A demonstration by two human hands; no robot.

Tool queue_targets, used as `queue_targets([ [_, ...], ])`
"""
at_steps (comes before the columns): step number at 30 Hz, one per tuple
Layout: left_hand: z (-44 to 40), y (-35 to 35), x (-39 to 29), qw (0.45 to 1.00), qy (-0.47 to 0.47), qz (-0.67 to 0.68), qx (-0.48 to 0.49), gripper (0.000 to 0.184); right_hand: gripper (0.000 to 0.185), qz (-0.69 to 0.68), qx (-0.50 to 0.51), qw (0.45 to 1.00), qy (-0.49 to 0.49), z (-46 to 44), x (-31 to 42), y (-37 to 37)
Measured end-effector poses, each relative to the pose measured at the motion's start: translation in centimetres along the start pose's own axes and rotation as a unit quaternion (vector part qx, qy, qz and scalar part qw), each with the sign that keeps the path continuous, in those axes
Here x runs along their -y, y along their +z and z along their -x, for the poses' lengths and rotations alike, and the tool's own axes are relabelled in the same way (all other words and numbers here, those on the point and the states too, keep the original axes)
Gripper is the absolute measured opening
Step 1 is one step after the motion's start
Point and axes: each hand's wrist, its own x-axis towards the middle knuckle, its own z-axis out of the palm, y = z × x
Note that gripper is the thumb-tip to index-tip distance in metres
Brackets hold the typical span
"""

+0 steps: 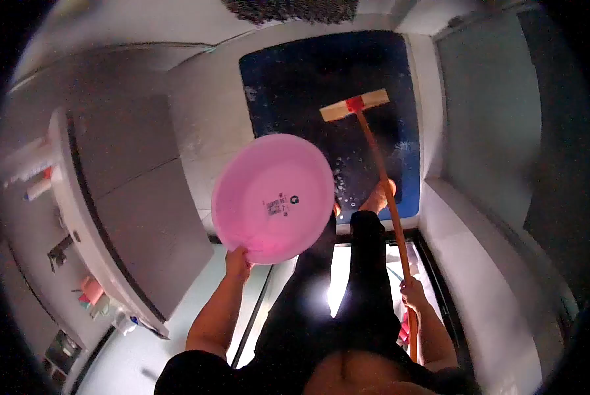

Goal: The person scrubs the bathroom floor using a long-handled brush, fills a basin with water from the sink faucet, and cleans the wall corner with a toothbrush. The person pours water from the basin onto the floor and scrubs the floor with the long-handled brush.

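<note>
My left hand (238,263) grips the lower rim of a round pink basin (262,178), its inside turned toward the camera, with a small dark printed mark near its middle. My right hand (412,293) is wrapped round the orange-brown pole of a long-handled brush (372,141). The pole slants up and away to a wide pale head with a red joint. That head is over the dark blue mat (321,59), beyond my feet. Whether the head touches the mat, I cannot tell.
My bare foot (378,197) is at the mat's near edge, beside white specks. A grey cabinet (127,197) and a counter with small items stand at the left. A shaggy dark rug (291,9) lies at the top. Pale walls or panels rise at the right.
</note>
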Motion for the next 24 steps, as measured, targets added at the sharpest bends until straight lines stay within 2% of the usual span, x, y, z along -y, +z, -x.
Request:
queue_targets([
  [3,-0.1,1.9,0.8,1.0,0.001,0.018,0.005,0.027,0.009,-0.067,0.032,0.997,0.002,-1.6,-1.8,0.0],
  [5,2.7,6.2,-3.6,0.971,-0.202,0.09,-0.093,0.022,0.005,-0.176,0.022,0.984,0.007,-2.1,-0.9,1.2],
  [6,3.7,9.0,-4.4,0.985,-0.112,0.095,-0.087,0.017,0.003,-0.125,0.013,0.989,-0.073,-4.0,-2.5,1.9],
  [7,3.5,9.6,-4.1,0.987,-0.108,0.087,-0.083,0.017,0.007,-0.071,-0.06,0.979,-0.182,-6.1,-2.4,3.3],
  [8,3.4,9.9,-3.9,0.974,-0.164,0.12,-0.098,0.015,0.018,0.12,-0.142,0.967,-0.171,-8.0,-1.9,3.5],
  [9,3.5,10.2,-3.6,0.957,-0.22,0.151,-0.117,0.014,0.027,0.126,-0.175,0.954,-0.207,-7.3,1.9,3.5],
  [11,3.6,11.3,-2.8,0.952,-0.229,0.151,-0.139,0.014,0.031,0.118,-0.123,0.975,-0.143,-7.1,5.2,3.0],
  [12,3.7,11.5,-2.5,0.946,-0.236,0.155,-0.161,0.015,0.031,0.112,-0.121,0.977,-0.136,-6.9,3.7,3.3],
  [14,3.0,11.8,-3.1,0.94,-0.242,0.16,-0.179,0.016,0.03,0.207,-0.162,0.94,-0.217,-6.3,-0.3,3.7],
  [15,3.4,11.4,-3.6,0.943,-0.257,0.155,-0.144,0.018,0.026,0.168,-0.153,0.972,-0.06,-5.1,-2.1,3.7],
  [16,3.7,11.0,-4.1,0.944,-0.273,0.15,-0.11,0.021,0.022,0.156,-0.166,0.97,-0.083,-2.9,-3.7,3.4],
  [18,3.9,10.8,-4.4,0.948,-0.255,0.168,-0.093,0.021,0.024,0.325,-0.186,0.912,-0.169,-0.8,-7.4,2.2],
  [19,3.8,10.9,-4.7,0.95,-0.241,0.185,-0.077,0.021,0.023,0.253,-0.166,0.952,-0.054,-1.6,-7.5,2.0],
  [21,3.5,10.6,-5.0,0.944,-0.247,0.204,-0.079,0.017,0.029,0.259,-0.133,0.956,-0.021,-6.5,-4.7,1.6],
  [22,3.4,10.1,-5.1,0.948,-0.25,0.173,-0.092,0.015,0.03,0.354,-0.131,0.918,-0.126,-9.9,-1.4,1.6],
  [23,3.5,9.6,-4.9,0.951,-0.253,0.142,-0.105,0.014,0.031,0.444,-0.148,0.854,-0.227,-13.2,1.9,1.6],
  [24,3.3,9.0,-4.6,0.951,-0.254,0.14,-0.108,0.014,0.029,0.35,-0.131,0.895,-0.243,-15.0,7.4,1.3],
])
